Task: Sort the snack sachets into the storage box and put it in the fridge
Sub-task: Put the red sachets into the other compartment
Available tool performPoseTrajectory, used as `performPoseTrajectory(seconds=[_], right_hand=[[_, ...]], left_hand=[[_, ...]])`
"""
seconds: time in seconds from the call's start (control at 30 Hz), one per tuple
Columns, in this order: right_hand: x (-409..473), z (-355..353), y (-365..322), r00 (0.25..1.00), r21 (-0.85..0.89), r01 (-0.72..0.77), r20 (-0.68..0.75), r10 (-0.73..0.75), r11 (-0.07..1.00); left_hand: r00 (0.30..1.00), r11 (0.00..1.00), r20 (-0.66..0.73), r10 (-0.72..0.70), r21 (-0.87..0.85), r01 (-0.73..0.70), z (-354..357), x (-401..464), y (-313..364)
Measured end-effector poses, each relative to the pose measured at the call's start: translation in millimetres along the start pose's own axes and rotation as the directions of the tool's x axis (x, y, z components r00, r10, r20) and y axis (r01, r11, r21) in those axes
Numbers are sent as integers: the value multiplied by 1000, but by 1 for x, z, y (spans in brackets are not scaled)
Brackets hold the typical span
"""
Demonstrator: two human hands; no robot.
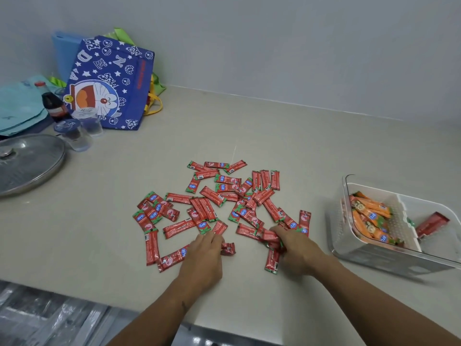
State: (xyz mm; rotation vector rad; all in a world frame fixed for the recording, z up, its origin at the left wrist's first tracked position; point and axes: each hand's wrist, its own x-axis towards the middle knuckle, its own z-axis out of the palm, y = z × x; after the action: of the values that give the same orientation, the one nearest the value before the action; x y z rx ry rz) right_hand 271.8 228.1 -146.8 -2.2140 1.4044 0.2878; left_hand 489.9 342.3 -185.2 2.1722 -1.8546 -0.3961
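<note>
— Head view: how far along?
— Early-middle. The clear storage box [349, 236] at right holds orange sachets [371, 218] in one compartment and one red sachet [432, 224] in the other; most red sachets [214, 203] lie scattered on the counter [299, 136].
— Hands?
— The right hand [296, 248] grips several red ones. The left hand [204, 255] rests on the pile; I cannot tell whether it holds any. The fridge step is untouched.

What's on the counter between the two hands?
In the head view, one crumpled red sachet lies between the left hand and right hand; otherwise bare counter.
</note>
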Motion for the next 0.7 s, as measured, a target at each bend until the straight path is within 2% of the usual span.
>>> performPoseTrajectory(seconds=[0.1, 0.2, 0.3, 0.4, 0.57, 0.7], right_hand=[[-1, 8, 2, 999, -48, 9, -32, -10, 999], [0, 9, 5, 999, -120, -5, -38, 1, 993], [-1, 8, 9, 998, -145, -25, -68, 15, 989], [-3, 4, 7, 996, -159, -15, -86, 1, 987], [-5, -8, -8, 993, -24, 9, -114, -12, 1000], [-1, -12, -18, 997, 92, 29, -76, -22, 995]], left_hand=[[997, 993, -74, 26, -116, -35, -3, 3, 0], [992, 989, -122, -29, -148, 11, -8, 17, 2], [986, 981, -87, -141, -150, 126, -13, 31, 1], [988, 981, -46, -150, -133, 143, -12, 39, -1], [983, 978, 42, -177, -106, 180, -1, 47, 2], [988, 987, 30, -154, -32, 155, 5, 46, 4]])
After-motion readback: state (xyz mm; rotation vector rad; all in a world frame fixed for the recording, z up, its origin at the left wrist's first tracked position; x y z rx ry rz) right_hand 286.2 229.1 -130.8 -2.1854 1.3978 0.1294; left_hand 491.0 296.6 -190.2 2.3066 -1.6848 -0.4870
